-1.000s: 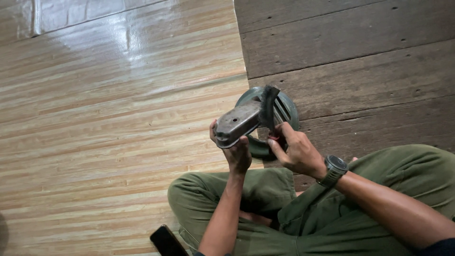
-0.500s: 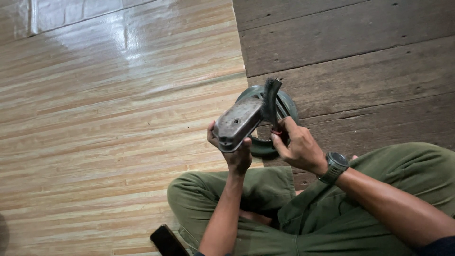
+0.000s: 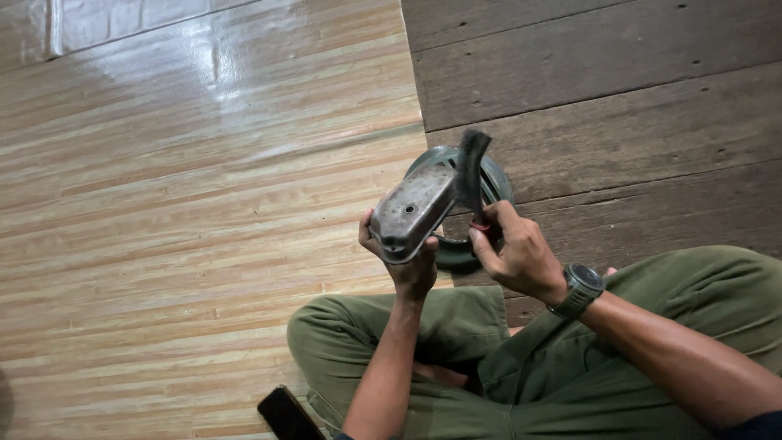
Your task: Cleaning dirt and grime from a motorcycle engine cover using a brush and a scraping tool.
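Metal cover (image 3: 411, 213), long axis tilted up-right, in left hand (image 3: 407, 265).

Floor (image 3: 204, 187): glossy light bamboo-pattern covering on the left, meeting bare dark grey wooden planks (image 3: 619, 90) on the right along a straight seam. A round green slotted cover (image 3: 495, 181) lies on the planks, just beside the seam. A dark flat object, possibly a phone (image 3: 287, 414), rests on the light covering near the bottom edge.

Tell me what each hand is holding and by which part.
The left hand grips the grey metal casing by its lower end. The right hand holds a dark brush by its handle, bristles against the casing's side.
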